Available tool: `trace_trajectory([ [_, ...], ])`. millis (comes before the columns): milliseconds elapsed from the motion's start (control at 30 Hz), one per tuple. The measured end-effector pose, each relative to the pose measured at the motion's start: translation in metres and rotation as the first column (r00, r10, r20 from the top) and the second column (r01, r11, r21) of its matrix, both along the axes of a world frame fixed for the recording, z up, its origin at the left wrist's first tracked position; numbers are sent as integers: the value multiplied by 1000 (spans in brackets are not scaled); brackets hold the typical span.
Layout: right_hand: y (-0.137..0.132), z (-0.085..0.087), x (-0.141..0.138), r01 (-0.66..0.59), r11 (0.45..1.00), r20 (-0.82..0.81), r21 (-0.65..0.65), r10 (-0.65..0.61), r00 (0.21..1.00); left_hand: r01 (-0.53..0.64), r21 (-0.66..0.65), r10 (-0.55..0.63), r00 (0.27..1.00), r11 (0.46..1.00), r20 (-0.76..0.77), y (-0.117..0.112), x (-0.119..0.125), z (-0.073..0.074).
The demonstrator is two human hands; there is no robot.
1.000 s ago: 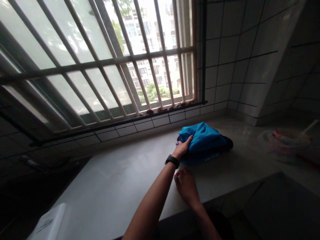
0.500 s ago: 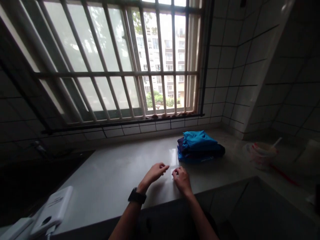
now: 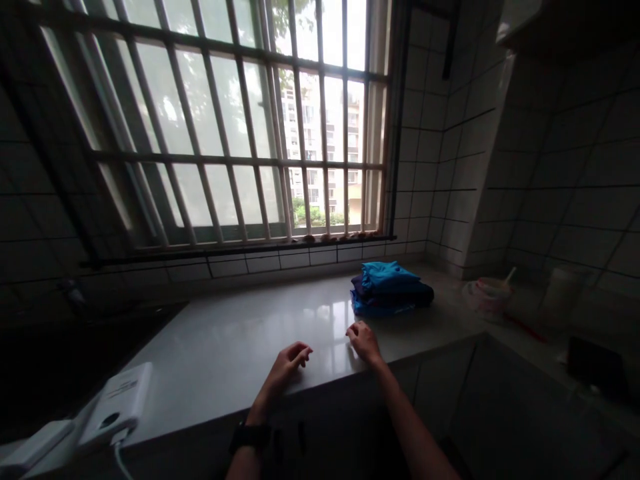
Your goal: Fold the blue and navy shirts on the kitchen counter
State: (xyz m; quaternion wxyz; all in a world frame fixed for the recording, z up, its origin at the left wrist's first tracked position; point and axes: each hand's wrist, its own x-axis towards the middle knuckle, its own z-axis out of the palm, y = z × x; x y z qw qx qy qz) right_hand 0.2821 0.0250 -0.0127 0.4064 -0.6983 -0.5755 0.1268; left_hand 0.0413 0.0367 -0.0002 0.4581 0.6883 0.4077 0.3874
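My left hand (image 3: 289,363), with a dark watch (image 3: 250,437) on its wrist, hovers over the front part of the pale countertop (image 3: 240,333). Its fingers are loosely bent, apart from the thumb, and nothing shows in them. To the right, my right hand (image 3: 364,341) is held low over the counter, its fingers loosely curled and nothing visible between them. Just behind it lies a stack of folded blue and dark clothes (image 3: 391,290), which it does not touch.
A white power bank or adapter-like box (image 3: 120,400) with a cable is at the left, beside another white box (image 3: 37,445). The dark sink (image 3: 60,353) lies further left. At the right stand a bowl in plastic (image 3: 490,295) and a red-handled item (image 3: 526,327). A barred window (image 3: 240,160) is behind.
My left hand has moved left and toward me, widening the gap between the hands. My right hand has barely shifted. The view has turned slightly up and to the right.
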Motion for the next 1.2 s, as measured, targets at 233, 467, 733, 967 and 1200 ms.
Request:
trace_trajectory([
  [233, 0, 1, 2, -1, 1000, 13, -24, 1, 1000, 10, 37, -11, 999, 999, 35, 1, -1, 0],
  [467, 0, 0, 3, -11, 1000, 12, -20, 12, 1000, 10, 56, -9, 1000, 998, -21, -4, -1, 4],
  [733, 3, -3, 5, -18, 1000, -5, -3, 18, 1000, -14, 63, 16, 1000, 998, -26, -6, 0, 6],
  [967, 4, -3, 5, -17, 1000, -19, 7, 17, 1000, -7, 58, 8, 1000, 998, -18, -6, -1, 7],
  [1200, 4, -3, 6, -7, 1000, -18, 4, 7, 1000, -7, 46, 7, 1000, 999, -6, -6, -1, 6],
])
